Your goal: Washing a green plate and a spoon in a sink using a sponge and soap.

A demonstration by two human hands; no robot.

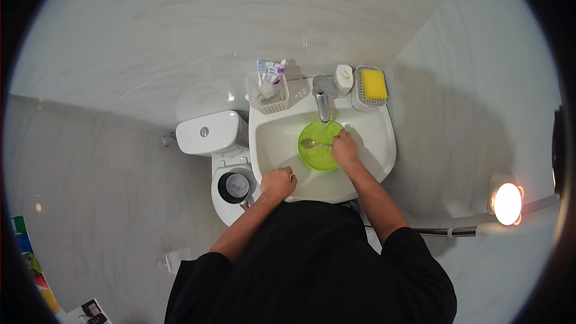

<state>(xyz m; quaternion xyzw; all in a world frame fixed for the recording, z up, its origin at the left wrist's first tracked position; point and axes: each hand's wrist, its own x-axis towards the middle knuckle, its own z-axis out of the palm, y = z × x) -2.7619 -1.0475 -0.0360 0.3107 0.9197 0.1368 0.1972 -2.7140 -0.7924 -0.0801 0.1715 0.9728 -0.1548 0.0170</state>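
A green plastic plate or shallow bowl lies in the white sink basin under the metal faucet. My right hand is closed around the handle of a metal spoon, whose bowl end points left over the green dish. Water seems to run from the faucet onto the dish. At the sink's front left edge rests my left hand, its fingers curled; whether something small is inside them cannot be seen.
A white basket with toothbrushes and tubes stands at the sink's back left. A white bottle and a yellow sponge on a grey-white container are at the back right. Left is the toilet, with a dark pot on its lid.
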